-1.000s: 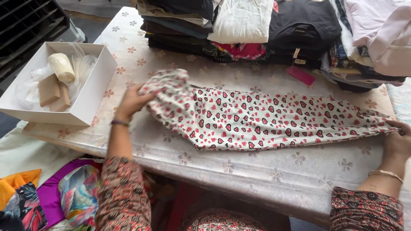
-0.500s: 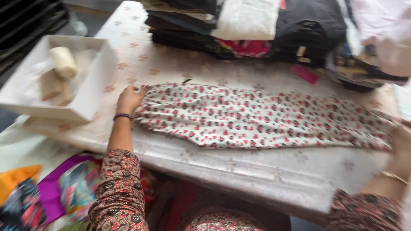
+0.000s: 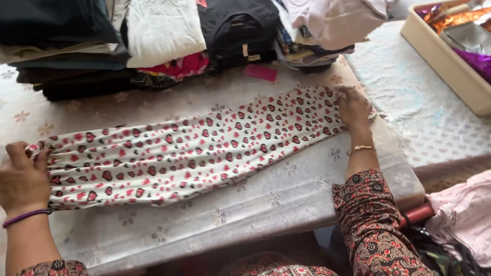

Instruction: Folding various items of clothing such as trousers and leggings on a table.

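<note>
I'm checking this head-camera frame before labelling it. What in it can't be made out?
- Left hand: its fingertips curl over the heart-print cloth, so the grip there is hidden.
- Right hand: its palm covers the cloth's far end.
- Stacked clothes: cut off by the top edge.
- Cream tray: cut by the right edge; its shiny contents are unclear.
- Pink fabric: cut by the right edge.

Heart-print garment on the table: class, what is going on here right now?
A person has a long, folded heart-print garment stretched flat across a table covered with a flowered cloth. The left hand presses on one end, and the right hand rests on the other end near the table's edge. Behind the garment sit stacks of folded clothes. A cream tray of shiny items stands at the far right.
</note>
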